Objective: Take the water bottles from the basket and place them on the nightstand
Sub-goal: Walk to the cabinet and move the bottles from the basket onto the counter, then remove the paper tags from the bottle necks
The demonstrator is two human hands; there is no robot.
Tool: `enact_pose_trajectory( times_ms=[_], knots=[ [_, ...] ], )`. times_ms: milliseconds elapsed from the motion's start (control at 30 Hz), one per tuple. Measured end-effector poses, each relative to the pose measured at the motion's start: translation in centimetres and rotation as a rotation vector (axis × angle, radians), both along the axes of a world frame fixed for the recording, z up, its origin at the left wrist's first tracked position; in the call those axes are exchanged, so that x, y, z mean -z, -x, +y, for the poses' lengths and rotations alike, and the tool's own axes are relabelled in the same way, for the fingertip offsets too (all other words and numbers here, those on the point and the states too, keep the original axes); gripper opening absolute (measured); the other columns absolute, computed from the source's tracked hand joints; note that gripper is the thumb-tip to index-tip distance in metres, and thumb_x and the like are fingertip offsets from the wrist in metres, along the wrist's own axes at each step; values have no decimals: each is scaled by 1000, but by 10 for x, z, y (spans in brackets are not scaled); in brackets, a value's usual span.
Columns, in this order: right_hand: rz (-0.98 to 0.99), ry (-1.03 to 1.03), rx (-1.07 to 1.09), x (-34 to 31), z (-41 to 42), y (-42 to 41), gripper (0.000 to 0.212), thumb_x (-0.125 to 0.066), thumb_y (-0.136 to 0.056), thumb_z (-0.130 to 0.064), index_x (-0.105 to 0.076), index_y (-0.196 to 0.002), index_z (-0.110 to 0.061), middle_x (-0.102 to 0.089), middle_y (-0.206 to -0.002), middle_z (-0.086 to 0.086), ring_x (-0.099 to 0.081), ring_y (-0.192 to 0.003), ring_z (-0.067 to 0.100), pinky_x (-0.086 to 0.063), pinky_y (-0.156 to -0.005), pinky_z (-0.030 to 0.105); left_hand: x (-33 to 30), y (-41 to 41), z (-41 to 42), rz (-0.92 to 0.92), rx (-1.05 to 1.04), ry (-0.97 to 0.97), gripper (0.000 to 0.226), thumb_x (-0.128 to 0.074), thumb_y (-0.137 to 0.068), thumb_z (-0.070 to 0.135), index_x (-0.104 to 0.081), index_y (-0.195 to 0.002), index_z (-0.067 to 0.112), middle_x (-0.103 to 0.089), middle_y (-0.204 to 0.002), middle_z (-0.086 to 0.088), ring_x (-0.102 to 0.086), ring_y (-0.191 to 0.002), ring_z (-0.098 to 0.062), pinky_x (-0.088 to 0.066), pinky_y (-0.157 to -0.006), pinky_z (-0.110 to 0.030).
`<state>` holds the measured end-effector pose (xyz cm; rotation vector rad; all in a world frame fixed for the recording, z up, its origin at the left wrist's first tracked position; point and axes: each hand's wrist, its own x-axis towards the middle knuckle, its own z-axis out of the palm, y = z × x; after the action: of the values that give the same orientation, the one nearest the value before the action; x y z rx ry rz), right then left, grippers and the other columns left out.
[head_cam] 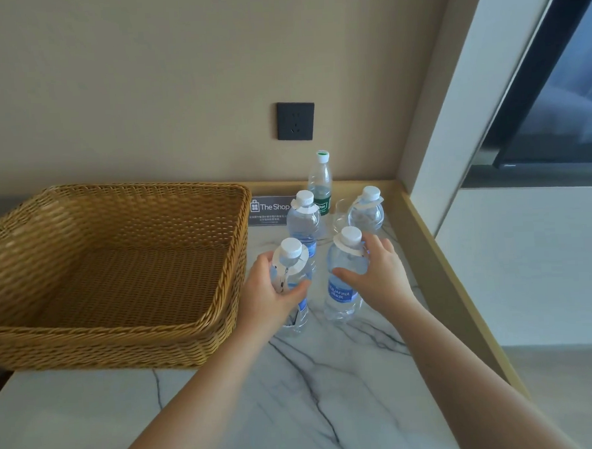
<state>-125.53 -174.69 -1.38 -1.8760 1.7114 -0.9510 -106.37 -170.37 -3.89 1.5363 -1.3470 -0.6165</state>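
Both bare forearms reach in over the white grey-veined marble nightstand (330, 377); the left hand (267, 294) wraps a clear white-capped water bottle (292, 286) mid-body, beside the woven wicker basket (118, 268), which shows no bottles inside. The right hand (379, 275) curls around a blue-labelled clear bottle (342, 290) just right of it. Farther back stand two similar bottles (303, 220) and a green-labelled one (320, 185). Thin plastic, likely dentable and fairly heavy if full, so grip mid-body, firmly.

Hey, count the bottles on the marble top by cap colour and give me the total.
White-capped clear plastic water bottles: 4
Green-topped cap, green-labelled clear plastic bottle: 1
Total: 5
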Motion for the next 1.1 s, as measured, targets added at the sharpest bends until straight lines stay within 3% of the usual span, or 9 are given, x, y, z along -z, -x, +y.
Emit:
enact_pose_trajectory(
  times_ms=[333, 433, 533, 600, 733, 833, 900, 967, 1100],
  knots=[
    [-79, -78, 10, -2, 14, 13, 76, -78, -71, -43, -42, -137, -27, -46, -123, -1, -50, -113, 17, -37, -88, 28, -7, -1, 0, -44, 57, 21, 60, -84, -68, 28, -50, -117, 25, -59, -107, 10, -58, -104, -15, -42, -82, -24],
    [-125, -143, 1, -3, 15, 24, 82, -77, -74, -44, -37, -143, -27, -48, -128, -1, -51, -115, 17, -41, -90, 30, -21, 4, 13, -210, 10, 260, 76, -85, -70, 28, -47, -131, 4, -49, -125, -1, -45, -119, -17, -32, -98, -23],
    [-187, -173, 10, -3, 16, 34, 78, -76, -75, -43, -40, -142, -25, -54, -125, -2, -54, -113, 16, -46, -96, 38, -39, 17, 25, -332, -34, 613, 55, -74, -80, 25, -53, -122, -4, -52, -124, -16, -47, -120, -27, -34, -104, -32],
    [-231, -200, 0, -2, 15, 40, 67, -72, -79, -45, -47, -136, -23, -56, -124, -5, -54, -115, 15, -46, -98, 40, -44, 31, 29, -341, 85, 681, 40, -66, -85, 20, -56, -118, 0, -52, -120, -13, -49, -116, -26, -37, -102, -30],
    [-298, -253, -39, 5, 14, 47, 43, -63, -87, -43, -57, -124, -20, -61, -124, -6, -54, -119, 13, -44, -102, 41, -33, 63, 25, -187, 279, 329, 50, -68, -84, 11, -48, -129, 1, -48, -129, -8, -44, -124, -23, -34, -104, -21],
    [-363, -291, -78, 10, 16, 52, 43, -61, -90, -41, -56, -128, -20, -64, -120, -7, -59, -113, 8, -47, -87, 23, -23, 78, 10, -64, 295, 85, 69, -67, -88, 21, -30, -145, 8, -36, -146, -5, -31, -135, -13, -18, -101, -4],
    [-401, -359, -120, 13, 17, 55, 46, -60, -91, -38, -52, -133, -23, -64, -121, -7, -60, -107, 3, -44, -77, 18, -18, 84, 0, 18, 328, 21, 72, -66, -89, 29, -26, -148, 16, -33, -150, 1, -29, -135, -5, -23, -108, -15],
    [-462, -424, -125, 17, 16, 59, 42, -61, -91, -32, -53, -131, -22, -65, -119, -2, -61, -106, 9, -48, -85, 27, -15, 87, -6, 109, 358, -13, 71, -65, -89, 31, -26, -148, 23, -36, -150, 6, -32, -137, -5, -29, -114, -32],
    [-818, -472, -95, 22, 20, 70, 10, -56, -94, -9, -62, -101, -6, -66, -99, 11, -64, -93, 23, -50, -94, 42, -7, 84, -13, 167, 338, -35, 68, -64, -90, 30, -29, -148, 27, -40, -149, 11, -35, -137, -5, -32, -114, -37]
  ],
)
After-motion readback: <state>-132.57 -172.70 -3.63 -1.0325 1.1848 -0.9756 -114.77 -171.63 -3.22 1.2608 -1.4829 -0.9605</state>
